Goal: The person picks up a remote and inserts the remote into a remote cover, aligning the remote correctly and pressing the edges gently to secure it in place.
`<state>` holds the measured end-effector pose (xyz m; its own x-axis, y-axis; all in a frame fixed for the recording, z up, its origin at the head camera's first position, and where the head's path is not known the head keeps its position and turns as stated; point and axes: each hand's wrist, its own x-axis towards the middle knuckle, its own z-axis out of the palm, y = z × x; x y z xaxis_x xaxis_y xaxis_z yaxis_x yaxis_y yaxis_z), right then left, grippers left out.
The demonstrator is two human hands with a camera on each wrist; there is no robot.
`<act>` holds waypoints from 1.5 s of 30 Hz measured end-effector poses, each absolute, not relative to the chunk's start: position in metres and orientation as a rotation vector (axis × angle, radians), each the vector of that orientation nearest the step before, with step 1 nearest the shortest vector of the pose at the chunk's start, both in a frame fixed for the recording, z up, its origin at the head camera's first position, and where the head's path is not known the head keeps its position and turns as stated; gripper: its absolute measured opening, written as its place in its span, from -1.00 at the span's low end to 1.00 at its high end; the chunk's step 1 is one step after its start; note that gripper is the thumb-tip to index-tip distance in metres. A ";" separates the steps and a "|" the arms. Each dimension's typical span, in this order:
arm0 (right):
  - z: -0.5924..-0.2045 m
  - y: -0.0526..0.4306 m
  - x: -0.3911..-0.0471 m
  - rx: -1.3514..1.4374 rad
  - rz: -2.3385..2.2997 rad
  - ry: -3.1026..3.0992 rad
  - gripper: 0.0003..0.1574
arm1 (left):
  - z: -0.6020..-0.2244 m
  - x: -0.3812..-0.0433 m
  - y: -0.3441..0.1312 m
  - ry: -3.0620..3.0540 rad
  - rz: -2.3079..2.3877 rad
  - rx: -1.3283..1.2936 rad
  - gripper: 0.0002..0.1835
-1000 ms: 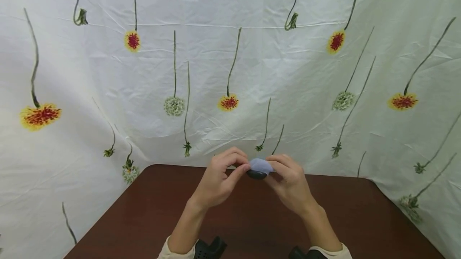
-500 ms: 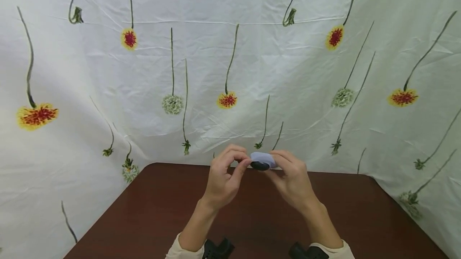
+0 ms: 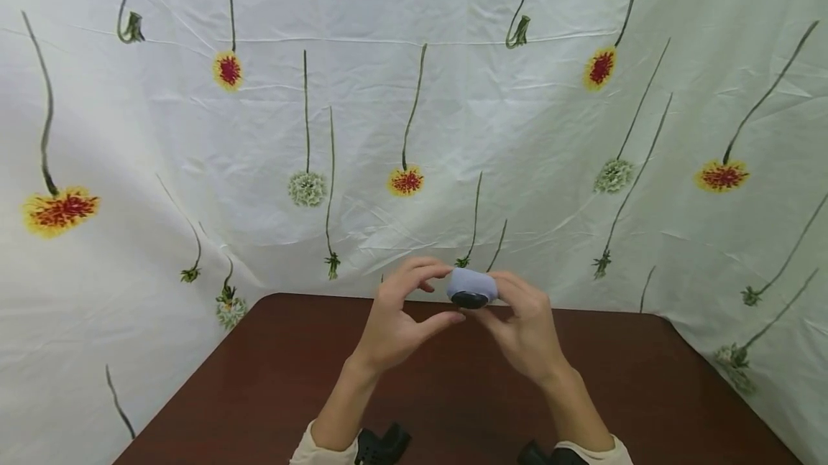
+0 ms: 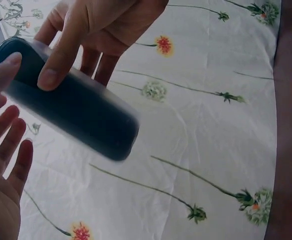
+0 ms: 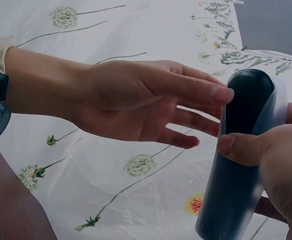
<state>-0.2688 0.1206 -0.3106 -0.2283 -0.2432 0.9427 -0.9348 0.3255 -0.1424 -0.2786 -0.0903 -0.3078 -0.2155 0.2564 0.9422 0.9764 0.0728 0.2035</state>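
A dark oblong case with rounded ends, wrapped in a pale translucent sleeve [image 4: 86, 112], is held above the table. From the head view its lavender top [image 3: 472, 281] and dark oval end [image 3: 469, 300] show. My right hand [image 3: 527, 325] grips it, thumb pressed on the dark face and fingers behind, as the right wrist view shows. My left hand [image 3: 396, 321] is at the other end, fingers spread and thumb fairly straight. Seen from the right wrist, the left thumb [image 5: 220, 95] meets the case's upper edge while the other left fingers stay apart from it.
Below the hands lies a dark reddish-brown table [image 3: 453, 407]. A white cloth with printed flowers [image 3: 362, 127] hangs behind and around it. Each wrist wears a black camera mount, such as the left one [image 3: 384, 443], beside a cream sleeve [image 3: 323, 447].
My left thumb and fingers have parted from a pinch at the case's left end, the thumb moving lower. The case has tilted so more of its top shows. The right hand keeps its grip.
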 end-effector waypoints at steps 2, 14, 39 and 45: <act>-0.312 0.120 -0.269 1.091 0.966 -1.683 -0.70 | -0.307 -0.279 -0.089 -1.578 -1.200 -1.309 -0.44; -0.307 0.123 -0.259 1.036 0.984 -1.676 -0.36 | -0.306 -0.281 -0.089 -1.481 -1.253 -1.403 -0.54; -0.295 0.158 -0.255 1.429 1.194 -1.793 -0.59 | -0.306 -0.282 -0.090 -1.511 -1.245 -1.624 -0.54; -0.296 0.153 -0.258 1.388 1.146 -1.777 -0.55 | -0.307 -0.285 -0.090 -1.506 -1.237 -1.602 -0.51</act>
<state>-0.2583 0.1529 -0.2962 -0.2706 -0.4403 0.8561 -0.9615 0.0793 -0.2632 -0.2850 -0.0903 -0.3073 -0.0831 0.4032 0.9113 0.9722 -0.1680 0.1630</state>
